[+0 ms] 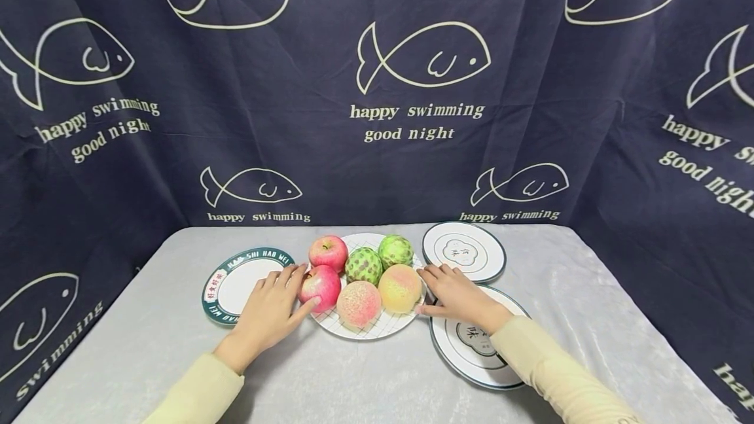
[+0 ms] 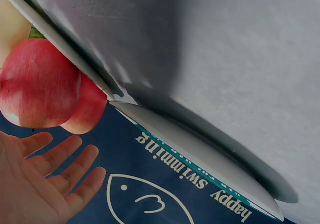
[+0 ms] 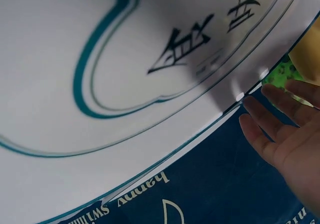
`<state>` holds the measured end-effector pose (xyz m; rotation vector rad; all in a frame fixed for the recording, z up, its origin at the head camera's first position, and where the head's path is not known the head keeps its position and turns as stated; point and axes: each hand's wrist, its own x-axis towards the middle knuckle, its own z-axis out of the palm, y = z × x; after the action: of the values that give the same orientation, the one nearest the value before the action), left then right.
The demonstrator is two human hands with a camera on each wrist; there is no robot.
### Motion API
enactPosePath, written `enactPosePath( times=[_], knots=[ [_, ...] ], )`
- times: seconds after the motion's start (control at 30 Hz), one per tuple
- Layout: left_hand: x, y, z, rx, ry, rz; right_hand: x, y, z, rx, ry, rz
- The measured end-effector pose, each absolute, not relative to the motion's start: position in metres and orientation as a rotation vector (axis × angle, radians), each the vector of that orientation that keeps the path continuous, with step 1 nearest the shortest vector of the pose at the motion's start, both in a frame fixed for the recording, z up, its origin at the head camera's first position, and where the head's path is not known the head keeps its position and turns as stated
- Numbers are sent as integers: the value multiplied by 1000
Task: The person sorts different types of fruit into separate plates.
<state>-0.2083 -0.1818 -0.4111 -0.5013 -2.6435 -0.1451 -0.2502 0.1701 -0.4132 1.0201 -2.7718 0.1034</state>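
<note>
A white plate with a grid pattern [image 1: 372, 332] bears several fruits at the table's middle. On its left are two red apples, one in front [image 1: 321, 288] and one behind [image 1: 328, 253]. Two bumpy green custard apples [image 1: 364, 265] lie toward the back, a pinkish peach [image 1: 359, 305] at the front and a yellow peach [image 1: 400, 288] at the right. My left hand [image 1: 272, 303] is beside the front apple, its fingers extended and spread below the apples in the left wrist view. Along the plate's right rim, near the yellow peach, my right hand [image 1: 462, 294] has its fingers extended too.
A green-rimmed plate [image 1: 213, 311] lies left of the fruit plate, partly behind my left hand. Two white plates with dark rims lie at the right, one farther back [image 1: 436, 241] and one nearer [image 1: 450, 358], partly under my right forearm. Dark blue fish-print cloth [image 1: 412, 169] encloses the grey-covered table [image 1: 330, 385].
</note>
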Motion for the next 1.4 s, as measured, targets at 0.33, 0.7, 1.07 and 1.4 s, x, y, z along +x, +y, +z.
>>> enactPosePath(
  times=[0.33, 0.7, 1.07, 1.4],
  knots=[
    [-212, -173, -414, -511, -2673, -157, -250, 166, -416, 1005, -2769, 101],
    [-215, -169, -415, -516, -2697, -234, -250, 165, -419, 961, -2808, 113],
    [-216, -169, -418, -538, -2686, -287, -249, 165, -421, 941, -2837, 121],
    [-217, -169, -418, -557, -2683, -319, -251, 164, -421, 931, -2867, 127]
  ],
)
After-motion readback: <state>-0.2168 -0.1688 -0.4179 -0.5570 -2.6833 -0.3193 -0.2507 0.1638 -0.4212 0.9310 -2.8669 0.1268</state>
